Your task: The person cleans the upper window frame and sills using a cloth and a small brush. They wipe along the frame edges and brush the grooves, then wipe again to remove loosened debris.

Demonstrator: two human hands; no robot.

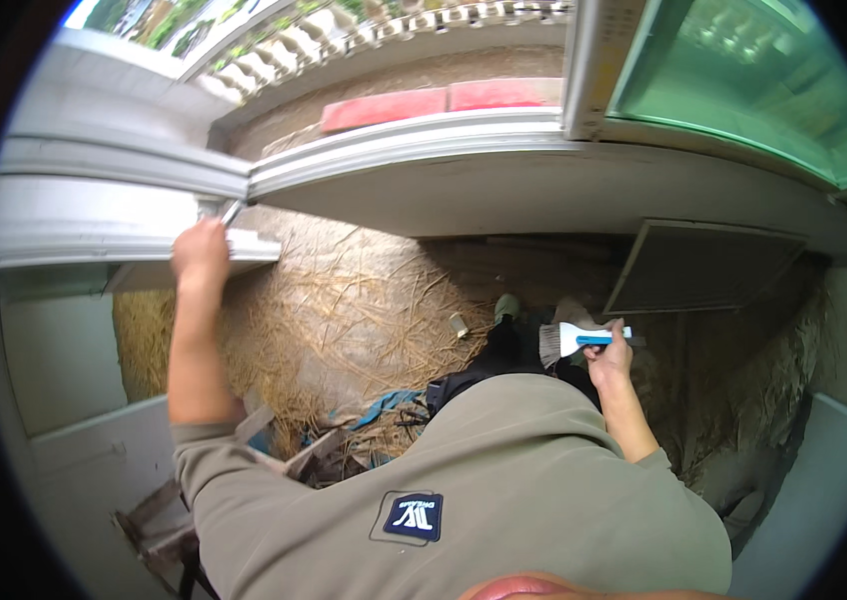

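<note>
My right hand (pixel 610 362) is closed around the handle of a small white and blue brush (pixel 571 338), held in front of my body. Its grey bristles point left. Stretched out to the far left, my left hand (pixel 201 250) is closed at the white window frame (pixel 84 215). A short, slim metallic piece (pixel 232 212) sticks up just beyond its fingers. Whether the hand grips that piece or the frame's edge, I cannot tell.
The white sill track (pixel 414 137) runs ahead, with red blocks (pixel 384 108) beyond it. Green glass (pixel 744 90) stands at the right. A framed screen panel (pixel 704 268) leans against the wall. Straw (pixel 344 290) litters the floor, and wooden pieces (pixel 314 450) lie at the left.
</note>
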